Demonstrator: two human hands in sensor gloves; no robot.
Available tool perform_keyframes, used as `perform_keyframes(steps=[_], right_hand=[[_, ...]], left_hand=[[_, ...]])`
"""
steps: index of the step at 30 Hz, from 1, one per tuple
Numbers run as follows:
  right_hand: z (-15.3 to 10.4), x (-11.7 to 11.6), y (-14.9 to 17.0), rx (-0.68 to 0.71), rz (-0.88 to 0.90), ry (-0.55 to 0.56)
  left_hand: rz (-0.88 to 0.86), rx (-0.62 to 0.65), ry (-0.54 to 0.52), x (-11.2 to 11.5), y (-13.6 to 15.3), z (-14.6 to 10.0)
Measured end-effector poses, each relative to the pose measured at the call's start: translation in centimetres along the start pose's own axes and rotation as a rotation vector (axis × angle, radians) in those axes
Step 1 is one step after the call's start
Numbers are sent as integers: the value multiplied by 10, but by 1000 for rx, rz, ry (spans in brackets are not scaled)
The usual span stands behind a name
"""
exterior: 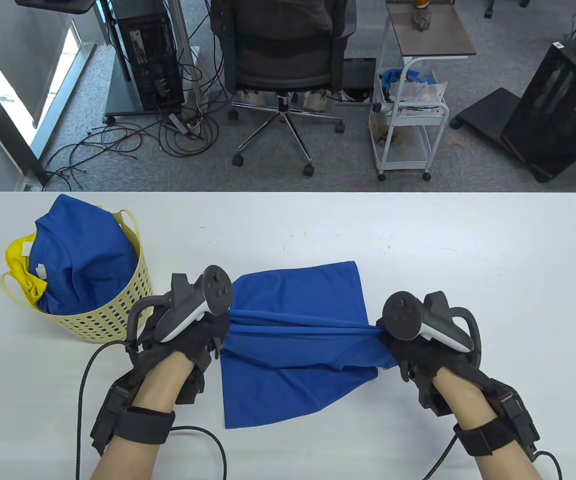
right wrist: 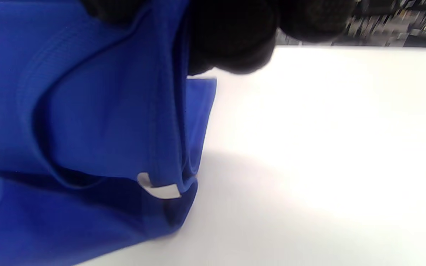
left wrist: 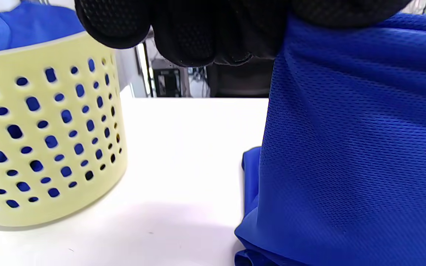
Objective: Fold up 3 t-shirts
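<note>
1. Stretching taut between the two hands, a blue t-shirt [exterior: 293,330] lies on the white surface [exterior: 418,240], near its front middle.
2. Gripped at its left end by the left hand [exterior: 187,335], fingers [left wrist: 198,33] closed on the bunched cloth; gripped at its right end by the right hand [exterior: 418,350], fingers [right wrist: 235,40] likewise closed on a gathered fold.
3. Raised along the line between the two grips into a tight ridge; beyond the ridge, lying flat toward the far side; nearer than it, draped down to a pointed corner on the surface.
4. Showing a small white tag [right wrist: 159,190] at the hem in the right wrist view.
5. Standing just left of the left hand, a pale yellow perforated basket [exterior: 112,320], holding another blue shirt [exterior: 82,255] heaped above the rim and a yellow garment [exterior: 22,270] spilling over its left side.
6. Apart from the basket wall by a strip of bare surface, as seen in the left wrist view.
7. Leaving wide bare surface to the right and toward the far edge.
8. Past the far edge: grey carpet, an office chair [exterior: 282,55], a white wheeled cart [exterior: 410,125], a computer tower [exterior: 150,55] with loose cables [exterior: 132,145], and a black cabinet [exterior: 563,110].
</note>
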State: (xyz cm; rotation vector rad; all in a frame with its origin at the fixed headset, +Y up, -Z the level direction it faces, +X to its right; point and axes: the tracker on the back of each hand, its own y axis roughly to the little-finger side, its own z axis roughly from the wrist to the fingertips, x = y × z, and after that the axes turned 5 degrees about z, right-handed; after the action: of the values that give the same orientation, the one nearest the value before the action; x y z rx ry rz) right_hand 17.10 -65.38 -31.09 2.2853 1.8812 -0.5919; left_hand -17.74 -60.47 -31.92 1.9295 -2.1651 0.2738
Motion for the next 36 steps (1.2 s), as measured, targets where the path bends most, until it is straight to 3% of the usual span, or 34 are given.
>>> perform_keyframes(steps=[1, 4, 6, 8, 10, 11, 12, 13, 15, 17, 19, 24, 26, 28, 30, 33, 36], right_hand=[[8, 1, 2, -6, -3, -27], [62, 10, 16, -101, 51, -170], [106, 34, 23, -192, 97, -174], [136, 89, 24, -217, 132, 30], [130, 163, 9, -222, 117, 512], [120, 183, 3, -216, 99, 687], [101, 209, -6, -201, 87, 970], [84, 228, -13, -193, 85, 1108], [65, 242, -18, -161, 57, 1143], [54, 237, -19, -131, 18, 1140], [50, 217, -17, -115, -55, 1087], [60, 109, -2, -98, -215, 693], [66, 50, 6, -100, -259, 491], [66, 10, 11, -88, -261, 346], [61, -19, 15, -85, -227, 276], [47, -41, 15, -48, -204, 237], [28, -48, 9, -7, -249, 224]], left_hand=[[0, 5, 14, 1, -1, 6], [-10, 10, 15, -6, -9, 48], [-52, -15, -62, -30, -10, 83], [-100, -122, -216, -82, -7, 113], [-190, -188, -558, -146, -2, 109], [-234, -200, -695, -166, -1, 101], [-275, -206, -826, -190, 1, 87], [-297, -208, -911, -206, 4, 72], [-299, -191, -939, -217, 10, 57], [-269, -173, -925, -209, 12, 51], [-234, -165, -879, -185, 11, 50], [-134, -85, -549, -76, 3, 62], [-83, -42, -347, -14, -3, 67], [-59, -6, -215, 31, -8, 68], [-5, 29, -98, 67, -11, 64], [20, 62, -27, 94, -11, 51], [1, 74, -6, 99, -6, 36]])
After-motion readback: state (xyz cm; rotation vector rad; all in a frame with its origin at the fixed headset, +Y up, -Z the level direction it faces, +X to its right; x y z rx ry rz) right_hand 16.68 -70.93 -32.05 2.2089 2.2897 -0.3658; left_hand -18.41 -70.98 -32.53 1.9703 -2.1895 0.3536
